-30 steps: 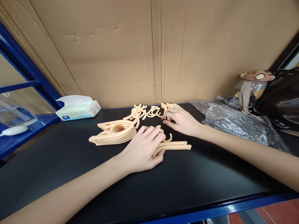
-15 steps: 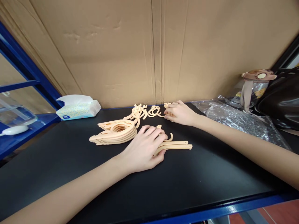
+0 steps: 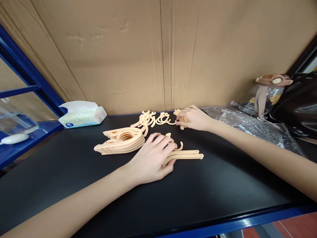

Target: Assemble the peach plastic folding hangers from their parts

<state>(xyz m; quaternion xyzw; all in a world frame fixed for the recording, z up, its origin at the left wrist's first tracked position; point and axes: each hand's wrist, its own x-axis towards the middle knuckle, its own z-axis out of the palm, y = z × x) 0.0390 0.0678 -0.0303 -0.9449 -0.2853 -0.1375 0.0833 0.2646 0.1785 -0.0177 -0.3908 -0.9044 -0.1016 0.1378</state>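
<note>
Nearest is the blue front edge (image 3: 237,222) of the black table (image 3: 198,195), with part of a red floor (image 3: 294,224) below; whatever sits under the edge is mostly cut off. Both forearms run out of view.

Farther in, the left hand (image 3: 156,158) is closed around two pale curved bars (image 3: 185,156), fingers over the top and thumb on the near side. Their right ends stick out (the left ends are hidden by the palm). A small hook (image 3: 181,145) curves out just beyond them, partly covered by the fingers.

To the left lies a neat stack of curved frames (image 3: 123,143). Beyond it are a tangle of hooks (image 3: 146,119) and, to its right, some ringlike pieces (image 3: 162,119), too jumbled to count.

Right of those, the right hand (image 3: 194,119) has its fingertips down on more pale pieces (image 3: 178,112); I cannot tell whether it grips one.

At far left stands a tissue pack (image 3: 81,115); at far right, crinkled clear plastic (image 3: 247,124), a strapped bottle (image 3: 271,94) and a dark, glossy object (image 3: 297,105) (cut off by the frame). Cardboard (image 3: 119,56) backs it all.
</note>
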